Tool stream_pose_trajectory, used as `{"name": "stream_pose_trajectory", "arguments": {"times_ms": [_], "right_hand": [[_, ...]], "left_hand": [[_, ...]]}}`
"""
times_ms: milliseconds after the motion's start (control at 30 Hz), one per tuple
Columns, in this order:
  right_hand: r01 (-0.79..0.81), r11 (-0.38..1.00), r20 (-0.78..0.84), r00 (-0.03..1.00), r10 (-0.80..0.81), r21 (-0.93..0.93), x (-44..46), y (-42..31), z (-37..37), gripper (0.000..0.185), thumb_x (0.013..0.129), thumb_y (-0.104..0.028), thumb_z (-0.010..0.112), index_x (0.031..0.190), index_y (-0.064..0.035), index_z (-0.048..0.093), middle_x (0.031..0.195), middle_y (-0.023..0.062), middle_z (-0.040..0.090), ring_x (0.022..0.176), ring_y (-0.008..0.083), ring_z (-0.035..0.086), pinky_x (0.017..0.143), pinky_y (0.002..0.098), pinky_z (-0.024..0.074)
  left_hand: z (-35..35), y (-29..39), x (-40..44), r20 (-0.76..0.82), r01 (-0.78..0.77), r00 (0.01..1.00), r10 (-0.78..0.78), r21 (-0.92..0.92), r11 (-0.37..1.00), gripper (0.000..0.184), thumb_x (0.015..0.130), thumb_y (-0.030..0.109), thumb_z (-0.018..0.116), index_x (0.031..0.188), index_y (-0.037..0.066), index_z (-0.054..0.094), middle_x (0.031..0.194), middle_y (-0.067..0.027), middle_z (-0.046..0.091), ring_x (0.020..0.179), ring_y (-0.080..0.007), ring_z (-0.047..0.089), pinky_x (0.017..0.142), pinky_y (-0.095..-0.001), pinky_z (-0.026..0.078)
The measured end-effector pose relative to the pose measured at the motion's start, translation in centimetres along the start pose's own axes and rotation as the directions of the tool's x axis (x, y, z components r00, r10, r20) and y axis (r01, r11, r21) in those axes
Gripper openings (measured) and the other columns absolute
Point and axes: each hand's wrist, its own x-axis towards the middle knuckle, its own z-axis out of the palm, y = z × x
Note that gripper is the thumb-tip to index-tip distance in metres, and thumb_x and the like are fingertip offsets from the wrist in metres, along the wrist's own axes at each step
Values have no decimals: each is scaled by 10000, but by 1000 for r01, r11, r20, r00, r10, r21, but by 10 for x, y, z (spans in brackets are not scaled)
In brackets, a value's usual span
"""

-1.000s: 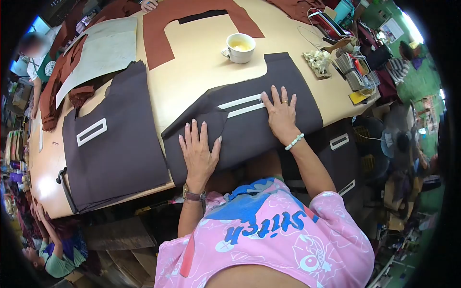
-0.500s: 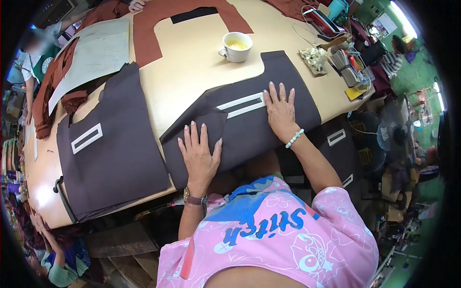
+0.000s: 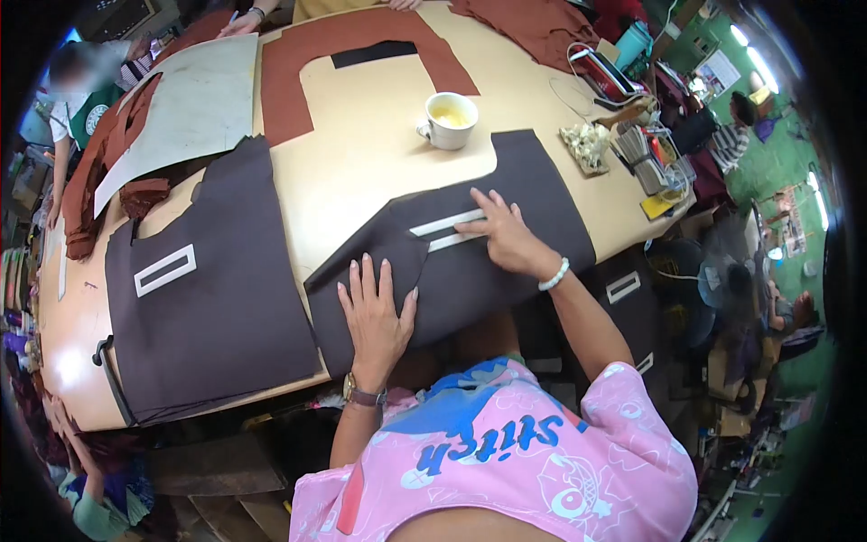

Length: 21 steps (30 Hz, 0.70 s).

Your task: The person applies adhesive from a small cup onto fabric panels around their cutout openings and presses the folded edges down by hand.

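Note:
Dark fabric (image 3: 542, 194) lies folded over the table edge in front of me, with a white rectangular strip frame (image 3: 447, 220) on it. My left hand (image 3: 375, 312) rests flat on the fabric, left of the frame, fingers spread. Over the right end of the frame is my right hand (image 3: 510, 237), its fingers apart and their tips touching the strips; it holds nothing. To the left, a stack of dark fabric pieces (image 3: 217, 316) carries a second white rectangular frame (image 3: 165, 270).
A cup (image 3: 449, 121) stands behind the fabric. Rust fabric (image 3: 287, 90) and a grey-white sheet (image 3: 199, 99) lie farther back. Notebooks and tools (image 3: 641, 158) are at the right. A person (image 3: 81, 99) is at the far left; other hands (image 3: 242, 23) show at the far edge.
My right hand has shifted left over the white frame and turned, its fingers now pointing left. My left hand stays on the fabric. The view has tilted, and more people show at the far edge.

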Motion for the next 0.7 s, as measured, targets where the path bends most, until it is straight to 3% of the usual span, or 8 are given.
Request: {"name": "stream_pose_trajectory", "arguments": {"times_ms": [33, 133, 167, 267, 300, 400, 433, 700], "right_hand": [[12, 978, -126, 992, 14, 206, 14, 13, -1, 484, 715, 18, 440, 1115, -175, 631, 1422, 209, 263, 1315, 423, 220, 1037, 633, 126], [66, 982, -400, 916, 9, 174, 53, 32, -28, 461, 740, -69, 488, 1188, -149, 562, 1403, 234, 275, 1320, 402, 223, 1030, 633, 160], [-6, 992, -382, 923, 53, 123, 65, 33, -40, 465, 784, -222, 553, 1241, -142, 520, 1409, 230, 266, 1322, 410, 210, 1026, 631, 170], [-109, 981, -375, 926, 43, -157, 107, 32, -58, 540, 788, -391, 596, 1256, -133, 515, 1428, 229, 236, 1327, 420, 190, 1026, 622, 171], [-136, 950, -290, 956, 51, -280, 123, 33, -64, 715, 755, -604, 554, 1279, -120, 498, 1450, 217, 201, 1337, 423, 158, 1038, 606, 147], [-139, 872, -60, 990, 126, -469, 153, 22, -75, 828, 731, -719, 467, 1299, -116, 481, 1469, 195, 175, 1352, 409, 121, 1055, 591, 106], [-140, 865, -20, 989, 149, -482, 167, 28, -70, 981, 668, -823, 395, 1327, -97, 446, 1479, 175, 159, 1361, 403, 90, 1067, 580, 60], [-202, 929, -105, 979, 177, -312, 184, 33, -65, 1072, 610, -867, 396, 1319, -64, 444, 1428, 188, 267, 1353, 389, 133, 1068, 583, 27]], "left_hand": [[-1, 1, 1, 3, 7, 1000, -7, -14, 1000, 533, 834, 303, 588, 1254, 0, 463, 1357, -233, 366, 1276, -394, 306, 1027, -555, 217], [-3, 2, 1, 3, 12, 1000, -12, -29, 1000, 531, 832, 298, 594, 1252, -1, 464, 1355, -234, 367, 1277, -395, 305, 1027, -558, 215], [-4, 3, 1, 4, 18, 1000, -18, -38, 999, 534, 826, 294, 600, 1251, 0, 464, 1357, -230, 365, 1278, -393, 303, 1028, -559, 215], [-7, 4, 2, 22, 37, 999, -37, -40, 999, 537, 821, 292, 605, 1250, 3, 465, 1363, -223, 361, 1279, -389, 304, 1029, -558, 217], [-9, 5, 2, 23, 42, 999, -41, -45, 998, 541, 816, 295, 609, 1251, 8, 466, 1365, -216, 361, 1282, -381, 305, 1028, -557, 220], [-8, 5, 3, 21, 55, 998, -54, -50, 997, 543, 814, 300, 613, 1250, 11, 468, 1361, -213, 366, 1284, -374, 305, 1028, -556, 224], [-8, 6, 3, 15, 58, 998, -57, -51, 997, 539, 812, 302, 616, 1243, 11, 476, 1357, -212, 372, 1283, -371, 308, 1027, -553, 228], [-9, 7, 3, 12, 48, 999, -47, -55, 997, 531, 814, 299, 614, 1234, 1, 485, 1349, -219, 379, 1278, -377, 314, 1025, -554, 230]]}}
